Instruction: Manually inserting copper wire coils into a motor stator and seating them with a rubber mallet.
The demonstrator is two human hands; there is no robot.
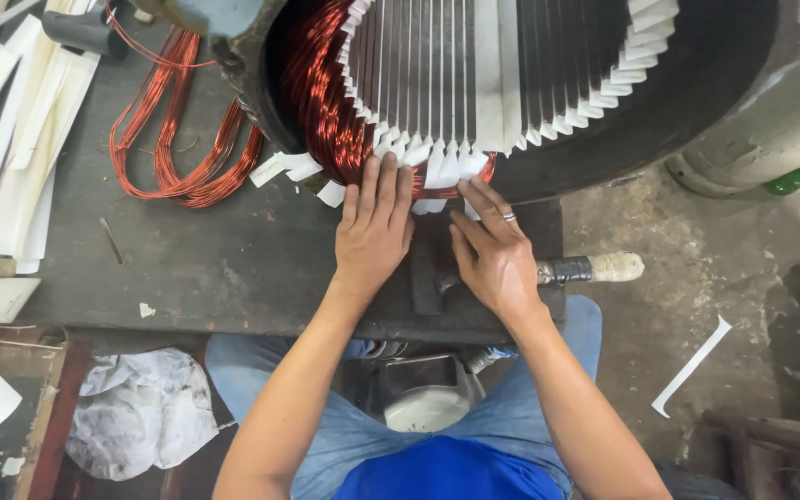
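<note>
Both the left hand (374, 231) and right hand (493, 255) lie open and flat, gripping nothing, pressing white insulation paper (437, 167) against the copper winding (326, 102). Hard pressure could tear paper or, seemingly, nick wire enamel.

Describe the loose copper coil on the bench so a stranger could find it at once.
Start at the big motor stator lying on the dark bench. Look left of its open end: the loose coil lies flat there, between the stator and a pile of white paper strips. Unlike the copper packed inside the stator, it is a free bundle of long loops.
</note>
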